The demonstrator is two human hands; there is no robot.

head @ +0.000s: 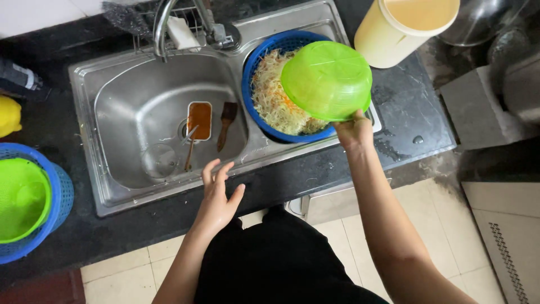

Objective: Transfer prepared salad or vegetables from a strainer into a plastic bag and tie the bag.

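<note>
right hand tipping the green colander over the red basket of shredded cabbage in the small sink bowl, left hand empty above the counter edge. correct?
Not quite: the basket of shredded cabbage is blue, not red, as the head view shows. The rest holds: the right hand tips the green colander over it in the small sink bowl, and the left hand is empty above the counter edge.

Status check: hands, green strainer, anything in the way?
Right hand grips tipped green strainer over blue basket of shredded cabbage. Left hand open, empty, at sink edge. Nothing between.

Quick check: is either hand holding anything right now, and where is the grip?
The right hand holds the green bowl by its lower rim, tipped over the blue basket of shredded vegetables. The left hand is open and holds nothing.
</note>
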